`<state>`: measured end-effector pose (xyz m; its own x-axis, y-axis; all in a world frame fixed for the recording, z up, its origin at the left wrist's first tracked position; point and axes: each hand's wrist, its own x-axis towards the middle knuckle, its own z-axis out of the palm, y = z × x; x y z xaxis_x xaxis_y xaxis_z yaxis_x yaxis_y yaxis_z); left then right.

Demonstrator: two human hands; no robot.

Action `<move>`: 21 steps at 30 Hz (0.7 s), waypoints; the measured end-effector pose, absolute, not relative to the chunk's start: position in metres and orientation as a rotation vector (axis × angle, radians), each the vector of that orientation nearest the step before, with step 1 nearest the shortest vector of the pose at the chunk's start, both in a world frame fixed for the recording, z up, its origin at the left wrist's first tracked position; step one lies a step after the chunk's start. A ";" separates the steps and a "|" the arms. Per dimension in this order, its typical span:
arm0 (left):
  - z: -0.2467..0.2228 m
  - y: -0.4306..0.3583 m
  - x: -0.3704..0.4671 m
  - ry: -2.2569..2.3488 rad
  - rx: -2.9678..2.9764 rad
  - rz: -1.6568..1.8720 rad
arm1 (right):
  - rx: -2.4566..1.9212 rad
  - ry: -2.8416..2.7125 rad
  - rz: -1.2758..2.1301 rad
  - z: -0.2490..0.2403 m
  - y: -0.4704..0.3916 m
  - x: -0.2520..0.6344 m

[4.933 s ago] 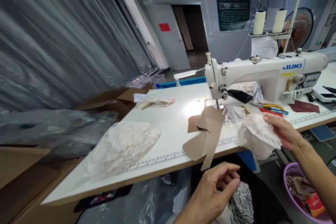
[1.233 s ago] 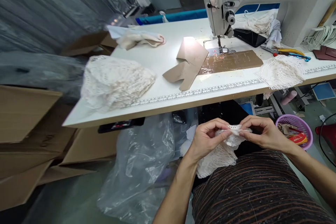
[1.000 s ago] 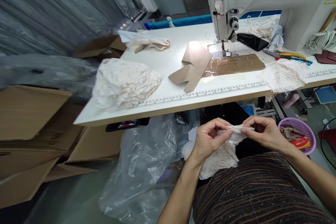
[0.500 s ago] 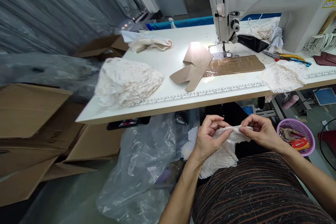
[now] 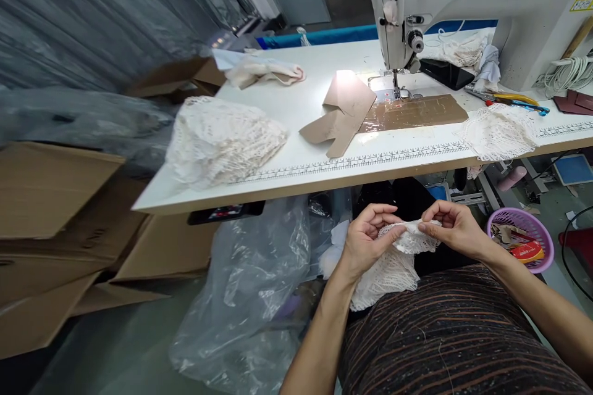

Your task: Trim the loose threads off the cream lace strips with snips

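A piece of white lace fabric [image 5: 388, 274] hangs from both hands over my lap, below the table's front edge. My left hand [image 5: 370, 239] pinches its upper edge between thumb and fingers. At the other end of that edge, my right hand [image 5: 451, 228] grips the lace the same way. A short stretch of edge runs between the two pinches, and the rest drapes down to the left onto my lap. The fingertips partly cover the gripped edge.
Above my hands is a white table [image 5: 259, 194] carrying a sewing machine [image 5: 393, 18], a brown card template [image 5: 345, 111], a heap of white lace [image 5: 222, 142] and scissors [image 5: 509, 99]. A purple basket [image 5: 546, 241] stands right; cardboard boxes [image 5: 60, 191] and a clear plastic bag [image 5: 250, 278] are left.
My right hand has shifted slightly left, nearer my left hand, and the lace below it hangs a little differently. Both hands keep their pinch on the fabric.
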<state>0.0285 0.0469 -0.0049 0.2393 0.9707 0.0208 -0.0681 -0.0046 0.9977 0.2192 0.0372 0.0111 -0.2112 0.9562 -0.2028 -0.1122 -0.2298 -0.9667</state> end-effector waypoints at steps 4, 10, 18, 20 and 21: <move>-0.007 0.047 0.025 0.950 1.280 1.051 | -1.170 -1.115 1.579 0.009 0.038 0.219; -0.009 0.053 0.016 0.878 1.133 0.837 | -1.117 -0.935 1.728 0.017 0.052 0.226; 0.008 0.047 0.006 0.873 1.010 0.827 | -1.045 -0.786 1.811 0.046 0.064 0.238; 0.026 0.053 0.005 0.880 1.042 0.908 | -1.027 -0.868 1.745 0.060 0.071 0.242; 0.036 0.057 0.006 0.887 1.075 0.938 | -1.022 -0.918 1.697 0.067 0.076 0.244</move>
